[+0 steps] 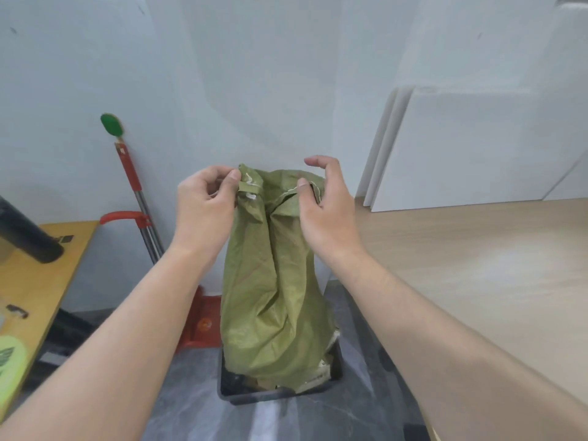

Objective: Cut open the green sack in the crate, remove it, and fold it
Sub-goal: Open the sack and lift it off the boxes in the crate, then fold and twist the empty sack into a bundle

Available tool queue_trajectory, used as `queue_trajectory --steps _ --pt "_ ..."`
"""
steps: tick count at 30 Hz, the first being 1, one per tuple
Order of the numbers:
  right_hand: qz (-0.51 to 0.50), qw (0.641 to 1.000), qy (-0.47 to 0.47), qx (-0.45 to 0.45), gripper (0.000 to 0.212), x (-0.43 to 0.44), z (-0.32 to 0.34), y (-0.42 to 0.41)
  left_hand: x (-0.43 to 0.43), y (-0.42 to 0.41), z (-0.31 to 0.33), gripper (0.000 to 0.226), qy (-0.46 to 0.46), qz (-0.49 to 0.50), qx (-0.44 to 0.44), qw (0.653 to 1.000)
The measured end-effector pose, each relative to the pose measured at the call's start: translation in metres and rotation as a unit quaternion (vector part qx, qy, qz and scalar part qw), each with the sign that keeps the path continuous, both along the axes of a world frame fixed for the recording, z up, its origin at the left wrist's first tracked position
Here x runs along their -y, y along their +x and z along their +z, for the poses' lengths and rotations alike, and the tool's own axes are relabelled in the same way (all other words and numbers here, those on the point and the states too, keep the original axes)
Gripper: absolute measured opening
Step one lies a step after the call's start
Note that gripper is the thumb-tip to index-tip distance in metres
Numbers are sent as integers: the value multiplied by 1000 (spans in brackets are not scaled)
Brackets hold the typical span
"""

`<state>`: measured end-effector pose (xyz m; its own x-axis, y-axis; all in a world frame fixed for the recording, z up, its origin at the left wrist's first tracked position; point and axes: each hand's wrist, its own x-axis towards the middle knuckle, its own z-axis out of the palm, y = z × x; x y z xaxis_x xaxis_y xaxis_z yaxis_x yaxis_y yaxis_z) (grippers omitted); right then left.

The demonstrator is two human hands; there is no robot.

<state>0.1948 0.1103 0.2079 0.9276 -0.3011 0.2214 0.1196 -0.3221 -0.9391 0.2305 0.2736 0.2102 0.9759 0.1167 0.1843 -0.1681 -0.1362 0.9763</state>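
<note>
A green woven sack (273, 291) stands upright with its lower end inside a dark plastic crate (273, 396) on the grey floor. My left hand (203, 208) pinches the sack's top left corner, where a white stitched seam shows. My right hand (327, 205) holds the top right edge with the thumb pressed on the fabric, while its fingers curl loosely above. The sack's top is bunched between both hands. Cardboard bits show in the crate beside the sack.
A light wooden table (477, 265) lies to the right, with white boards (461, 148) leaning on the wall. A red-handled mop and red dustpan (197, 326) stand at the left. A yellow table (35, 275) with a black cylinder (25, 237) sits far left.
</note>
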Motion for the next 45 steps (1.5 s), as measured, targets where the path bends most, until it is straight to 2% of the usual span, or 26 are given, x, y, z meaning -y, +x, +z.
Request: queue_trajectory --steps 2,6,12,17,20,22,24,25,27,30,32,34,38,39,42,45 --pt "43 999 10 -12 42 -1 5 0 3 -2 6 17 -19 -11 -6 1000" --pt "119 992 -47 -21 69 -1 12 0 9 -7 23 17 -34 -51 0 998" --pt "137 988 -55 40 42 0 54 -2 11 -21 70 16 -24 -102 55 993" --pt "237 971 -4 38 14 4 118 -15 7 -34 120 16 -21 -129 56 990" --pt "227 972 -12 67 23 5 152 -22 1 -43 148 26 -54 -181 39 981" --pt "224 972 7 68 18 8 172 -25 -4 -46 163 24 -70 -155 49 984" --pt "219 973 39 54 15 13 188 -29 -10 -45 170 22 -23 -68 62 995" --pt "215 974 57 47 17 16 193 -28 -14 -42 171 29 21 -38 59 997" --pt "210 972 99 47 22 21 201 -27 -24 -37 169 54 117 -46 37 991" --pt "215 962 164 43 21 29 207 -27 -35 -38 169 101 291 -103 25 951" --pt "250 944 214 30 17 35 209 -30 -33 -43 175 115 408 -110 31 906" --pt "288 921 261 3 13 41 210 -32 -30 -44 182 106 462 -132 43 876" --pt "338 890 305 -25 15 55 221 -37 -30 -50 204 40 368 -227 -46 900" --pt "338 889 308 -24 15 59 224 -38 -29 -52 209 29 346 -240 -71 904" --pt "271 919 287 -3 18 69 233 -37 -29 -59 221 24 316 -245 -90 912" --pt "123 978 159 49 22 75 236 -36 -26 -65 232 33 273 -238 -69 930"
